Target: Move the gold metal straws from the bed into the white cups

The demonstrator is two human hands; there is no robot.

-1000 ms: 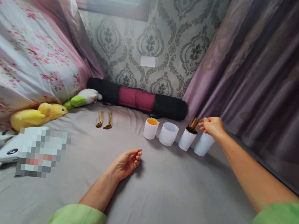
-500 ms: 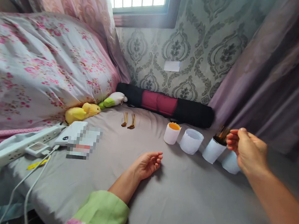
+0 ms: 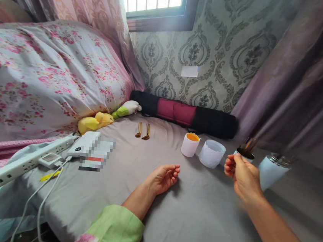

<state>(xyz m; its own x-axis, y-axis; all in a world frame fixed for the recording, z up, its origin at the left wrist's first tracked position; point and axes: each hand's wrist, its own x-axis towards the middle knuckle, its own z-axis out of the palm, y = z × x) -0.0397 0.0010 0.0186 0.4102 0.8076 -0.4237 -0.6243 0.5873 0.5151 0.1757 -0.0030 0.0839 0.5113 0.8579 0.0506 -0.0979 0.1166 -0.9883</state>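
My left hand point(image 3: 162, 178) lies palm up on the grey sheet point(image 3: 197, 217), fingers loosely curled and apart, holding nothing. My right hand point(image 3: 242, 175) hovers low with its fingers curled shut, right in front of a white cup of brown sticks point(image 3: 246, 151). That cup's body is hidden behind the hand, so I cannot tell whether the hand grips it. Left of it stand a white cup with orange inside point(image 3: 189, 144) and an empty white cup point(image 3: 211, 153). Another white cup point(image 3: 271, 172) leans at the right.
Two small bundles of brown sticks point(image 3: 143, 131) lie near plush toys point(image 3: 96, 121). A black and red roll point(image 3: 183, 114) lies along the wall. A power strip point(image 3: 15, 165), cables and a white device point(image 3: 85, 147) sit at the left beside the flowered quilt point(image 3: 44, 81). A curtain point(image 3: 303, 86) hangs at the right.
My right hand has drawn back from above the cups toward me and lower, fingers now curled shut. The view has swung left. My left hand has stayed in place.
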